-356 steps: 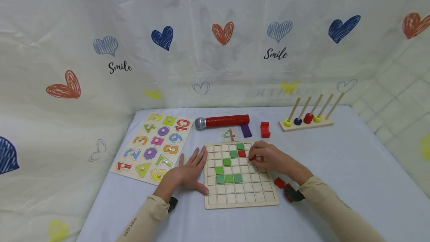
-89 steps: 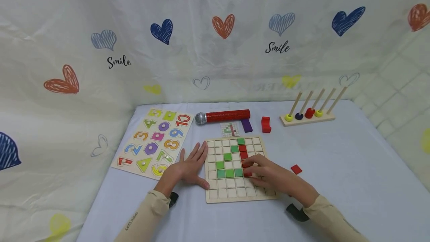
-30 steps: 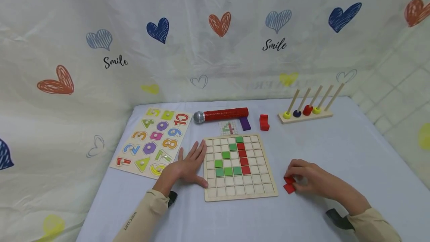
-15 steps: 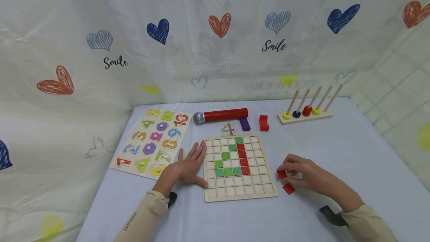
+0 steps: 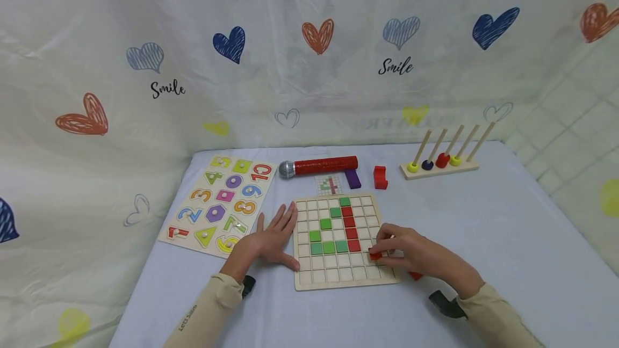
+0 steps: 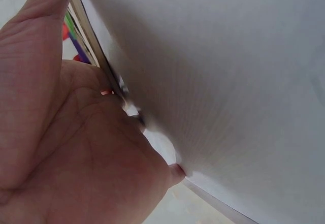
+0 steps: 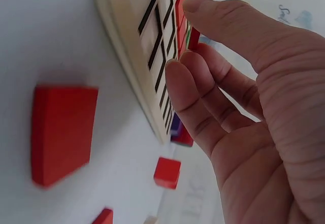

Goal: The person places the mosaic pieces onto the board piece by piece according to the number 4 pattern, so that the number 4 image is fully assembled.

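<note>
My right hand (image 5: 411, 251) pinches a red square tile (image 5: 374, 255) between thumb and fingers, over the right part of the wooden grid board (image 5: 347, 285). In the right wrist view that tile (image 7: 197, 23) stands on edge in the grip. Spread flat at the board's left edge, my left hand (image 5: 271, 243) touches the rim with its fingers and thumb. Green tiles (image 5: 329, 247) run in a diagonal and a short row on the board. A column of red tiles (image 5: 351, 233) comes down to the end of that row. One loose red tile (image 7: 65, 132) lies on the table by the board.
A small pattern card (image 5: 329, 184) lies behind the board, near a red microphone (image 5: 325, 165), a purple block (image 5: 353, 178) and a red block (image 5: 380, 177). A number puzzle (image 5: 217, 205) lies at left. The peg stacker (image 5: 440, 170) stands at back right.
Several red tiles have joined the column on the board since the oldest frame. Over the last second my right hand picked up a red tile and moved left over the board. My left hand stays put.
</note>
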A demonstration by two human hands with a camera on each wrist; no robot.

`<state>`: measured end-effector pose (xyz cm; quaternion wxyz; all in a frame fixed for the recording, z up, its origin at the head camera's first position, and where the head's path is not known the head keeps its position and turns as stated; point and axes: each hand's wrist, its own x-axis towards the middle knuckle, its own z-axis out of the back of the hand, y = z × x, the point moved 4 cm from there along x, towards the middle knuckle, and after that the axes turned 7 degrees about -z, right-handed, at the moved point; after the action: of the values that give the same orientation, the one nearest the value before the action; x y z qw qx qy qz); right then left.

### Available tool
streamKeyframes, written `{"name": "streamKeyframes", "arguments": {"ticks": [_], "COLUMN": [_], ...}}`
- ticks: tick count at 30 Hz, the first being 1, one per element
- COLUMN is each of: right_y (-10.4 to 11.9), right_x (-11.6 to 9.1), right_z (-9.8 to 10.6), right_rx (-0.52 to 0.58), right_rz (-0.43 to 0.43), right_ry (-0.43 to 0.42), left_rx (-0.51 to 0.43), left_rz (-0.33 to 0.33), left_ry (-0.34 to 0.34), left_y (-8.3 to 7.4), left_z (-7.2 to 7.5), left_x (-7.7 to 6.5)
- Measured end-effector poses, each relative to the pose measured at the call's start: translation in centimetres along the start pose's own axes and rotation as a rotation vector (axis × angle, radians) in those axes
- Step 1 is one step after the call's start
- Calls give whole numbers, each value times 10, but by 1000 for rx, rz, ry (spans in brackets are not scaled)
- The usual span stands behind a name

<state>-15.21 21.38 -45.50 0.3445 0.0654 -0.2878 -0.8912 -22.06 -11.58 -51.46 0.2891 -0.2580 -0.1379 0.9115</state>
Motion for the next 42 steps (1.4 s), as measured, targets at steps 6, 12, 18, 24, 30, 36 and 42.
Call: {"name": "streamKeyframes", "arguments": {"ticks": [6,12,18,24,30,36,42], "right_y": [6,11,13,13,14,14,15], "right_x": [12,22,24,21,21,21,19], "right_z": [-12,-22,-27,-29,-30,-34,-32], "right_rx": [4,-20,-58,-86,-107,-108,-111], "right_rz": [26,35,60,116,122,142,146], "right_ry": [13,29,6,-43,-51,-64,-84], "left_rx": [17,18,19,21,12,12,4], "left_rz": [1,1,0,-1,1,5,2], "left_ry": [-1,0,2,-1,-2,2,4], "left_y": [1,-1,-1,-2,-1,1,4], "left_z": [-1,-1,1,3,3,0,-2], "left_x": [1,1,0,1,2,2,2]}}
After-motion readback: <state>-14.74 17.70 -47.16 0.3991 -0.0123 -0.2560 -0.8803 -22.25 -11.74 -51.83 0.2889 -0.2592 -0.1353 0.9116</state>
